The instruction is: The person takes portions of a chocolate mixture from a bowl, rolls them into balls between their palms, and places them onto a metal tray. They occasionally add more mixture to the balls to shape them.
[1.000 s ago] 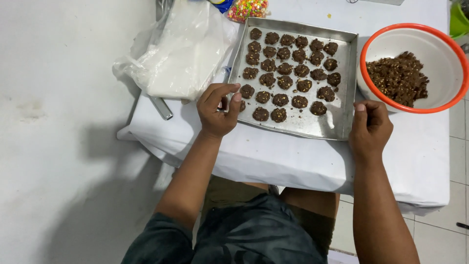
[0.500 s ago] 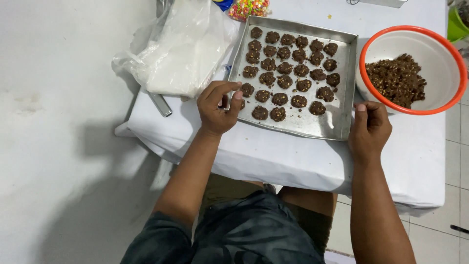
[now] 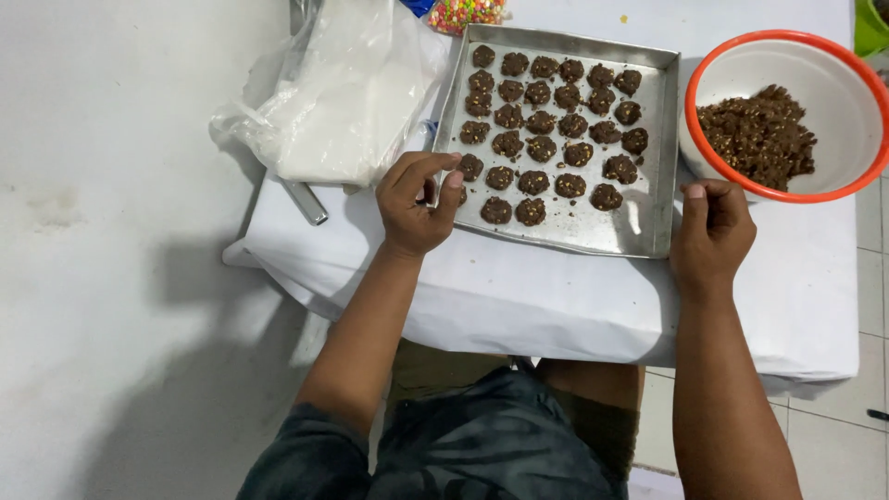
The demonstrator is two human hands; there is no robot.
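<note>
While the person sat at the white-covered table (image 3: 556, 296), one clear plastic bag (image 3: 343, 102) of white stuff lay on the far left, with a metal bar (image 3: 304, 202) poking out under it. Next came the left hand (image 3: 417, 199), fingers curled loosely at the near left corner of the one square metal tray (image 3: 648, 222), thumb up; whether it pinched anything couldn't be made out. On the tray sat 24 small chocolate cookies (image 3: 542, 148) by my count, in rough rows, filling the far part and leaving the near strip bare. The right hand (image 3: 711, 230) was closed in a loose fist just beside the tray's near right corner, apparently empty. Furthest right, one orange-rimmed white bowl (image 3: 833, 69) held a heap of brown dough (image 3: 757, 134).
</note>
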